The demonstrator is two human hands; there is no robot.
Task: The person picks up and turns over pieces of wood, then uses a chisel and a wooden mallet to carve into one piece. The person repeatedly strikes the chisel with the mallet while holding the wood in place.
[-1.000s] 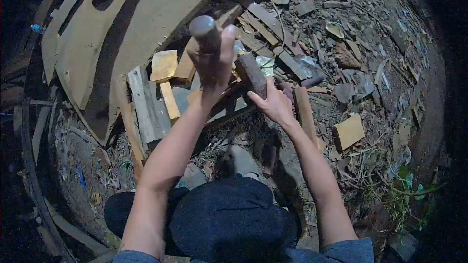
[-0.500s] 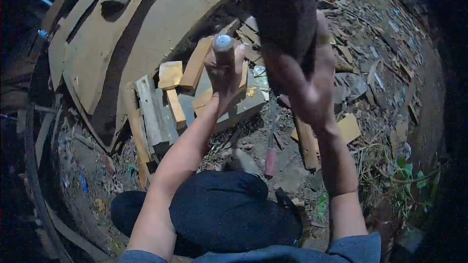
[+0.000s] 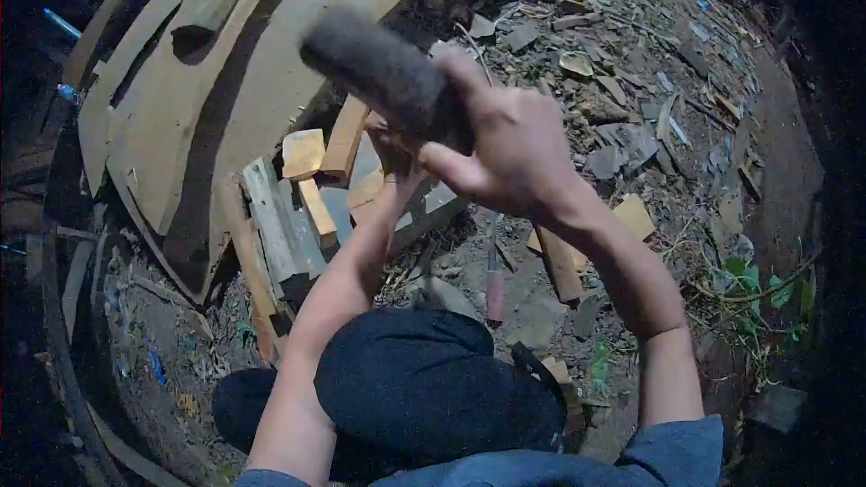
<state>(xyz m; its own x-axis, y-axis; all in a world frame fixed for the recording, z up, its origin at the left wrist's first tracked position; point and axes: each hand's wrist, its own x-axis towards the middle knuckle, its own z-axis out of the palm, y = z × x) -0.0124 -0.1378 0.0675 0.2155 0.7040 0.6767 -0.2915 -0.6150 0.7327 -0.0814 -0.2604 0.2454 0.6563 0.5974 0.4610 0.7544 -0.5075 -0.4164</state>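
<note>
My right hand [image 3: 523, 149] is wrapped round a thick, dark wooden mallet [image 3: 379, 68], slightly blurred, which lies slantwise over my left hand [image 3: 397, 158]. My left hand is closed low over the wood pieces. The mallet hides the upright chisel it holds, whose round metal-capped handle end shows in the earlier frame; its blade is out of sight. Under and beside my left hand are a grey block [image 3: 424, 221], a cut wooden block [image 3: 345, 140], a pale yellow block [image 3: 303, 153] and a narrow wooden strip [image 3: 317, 212].
Large curved boards [image 3: 298, 27] lie at the upper left. A tool with a red handle [image 3: 494, 296] rests on the ground before my knee [image 3: 424, 379]. Another wooden piece [image 3: 561, 266] lies right of it. Wood chips [image 3: 622, 90] cover the ground, with a green plant [image 3: 749, 289] at right.
My right hand has swung the mallet from upright at upper centre down and left, over the chisel. My left hand stays at about the same spot, now partly covered.
</note>
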